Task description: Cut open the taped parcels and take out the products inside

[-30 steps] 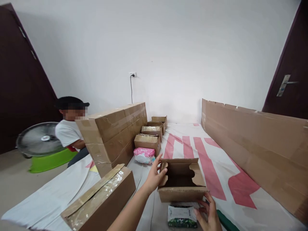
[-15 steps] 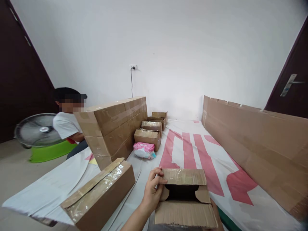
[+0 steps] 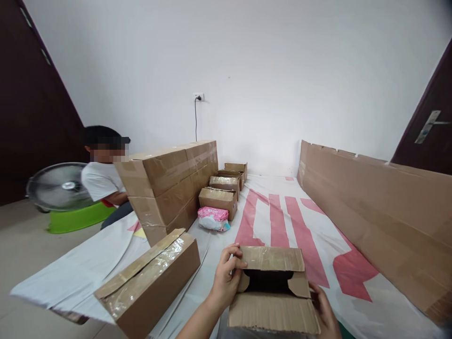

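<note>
Carton (image 3: 273, 306) sat nearer the person than a second earlier, its opening narrowed.
Fingers (image 3: 237, 263) of the left hand (image 3: 226, 278) gripped its left edge; the right hand (image 3: 323, 308) lay against its right side, grip too hidden to tell. It was right of a taped box (image 3: 150, 280).

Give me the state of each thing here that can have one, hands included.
Left hand: gripping the box's far left corner
Right hand: at its right side, partly hidden
Cardboard box in hand: top partly open
Long cardboard box: taped on top
Stacked cardboard boxes: closed, taped
Pink-and-white pack: lying on the sheet
Plug: in the wall socket
Fan: whether spinning, cannot tell
</note>
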`<state>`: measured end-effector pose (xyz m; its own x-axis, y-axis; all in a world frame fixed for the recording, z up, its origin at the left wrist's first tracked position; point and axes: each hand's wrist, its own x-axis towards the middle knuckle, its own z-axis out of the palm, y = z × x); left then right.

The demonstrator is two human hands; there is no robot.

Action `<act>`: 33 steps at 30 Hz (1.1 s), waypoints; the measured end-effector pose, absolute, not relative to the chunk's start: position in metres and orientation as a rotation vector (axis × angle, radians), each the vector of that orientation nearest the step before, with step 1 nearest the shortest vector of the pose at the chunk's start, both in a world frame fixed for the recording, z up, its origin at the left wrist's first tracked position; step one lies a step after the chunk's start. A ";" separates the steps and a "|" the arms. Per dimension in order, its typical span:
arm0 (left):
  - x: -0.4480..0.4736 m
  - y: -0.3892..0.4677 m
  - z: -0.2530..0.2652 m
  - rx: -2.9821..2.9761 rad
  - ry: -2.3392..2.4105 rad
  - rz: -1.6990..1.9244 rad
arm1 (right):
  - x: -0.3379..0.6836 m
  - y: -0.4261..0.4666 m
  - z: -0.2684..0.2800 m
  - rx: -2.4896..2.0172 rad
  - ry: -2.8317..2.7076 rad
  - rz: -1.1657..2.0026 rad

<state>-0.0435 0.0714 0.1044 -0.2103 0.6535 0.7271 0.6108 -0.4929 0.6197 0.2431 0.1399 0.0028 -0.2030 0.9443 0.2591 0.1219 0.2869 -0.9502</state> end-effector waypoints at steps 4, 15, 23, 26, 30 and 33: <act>-0.043 0.070 0.103 1.955 1.575 1.821 | 0.259 0.167 0.049 -1.170 -1.455 0.851; -0.039 0.064 0.100 2.052 1.516 1.864 | 0.182 0.142 0.169 -0.929 -2.277 0.390; -0.037 0.061 0.099 2.082 1.510 1.863 | 0.147 0.135 0.159 -0.939 -2.358 0.124; -0.036 0.061 0.099 2.074 1.510 1.874 | 0.147 0.136 0.156 -0.902 -2.345 0.113; -0.036 0.061 0.099 2.084 1.515 1.871 | 0.148 0.136 0.152 -0.864 -2.352 0.173; -0.036 0.060 0.099 2.084 1.518 1.875 | 0.148 0.135 0.150 -0.837 -2.361 0.199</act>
<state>-0.0356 0.0604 0.0989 -0.1449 0.5951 0.7905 0.6491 -0.5458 0.5298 0.1478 0.1355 0.1497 -0.6079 0.6128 0.5049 0.5195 0.7878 -0.3307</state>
